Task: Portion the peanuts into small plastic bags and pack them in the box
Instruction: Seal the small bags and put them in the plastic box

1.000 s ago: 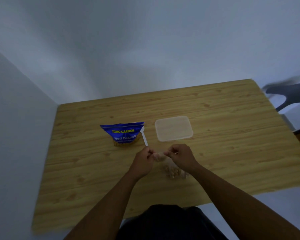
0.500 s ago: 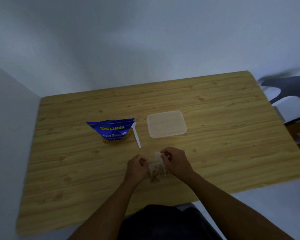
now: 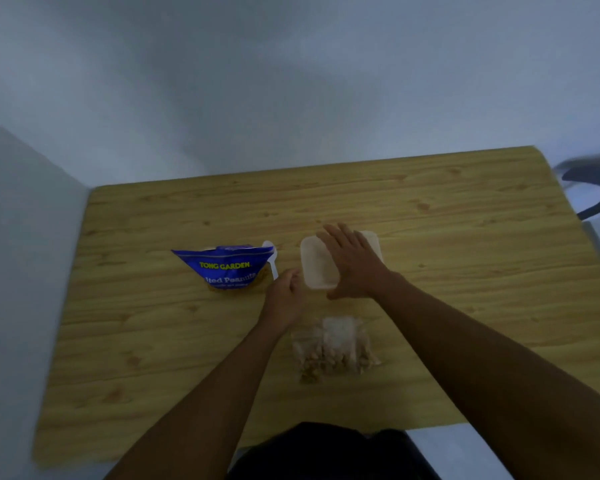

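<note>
Pale walls meet the wooden bench (image 3: 465,306) along its far and left edges. Right hand (image 3: 352,261) lies flat, fingers straight, on the lidded plastic box (image 3: 314,268) at mid-bench. Left hand (image 3: 284,296), fingers curled, sits at the box's near left corner; its grip is unclear. A filled peanut bag (image 3: 333,348) lies toward the front edge. A blue packet (image 3: 227,268) and a spoon (image 3: 272,258) sit left of the box.

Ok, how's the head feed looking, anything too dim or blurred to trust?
Head view: dim, bluish light, no glare or hard shadows; the wide-angle lens bows the table edges; the dark shape at the right edge is smeared; the small bag of peanuts looks soft; print on the blue peanut packet is legible; the translucent box under the right hand shows little detail.
</note>
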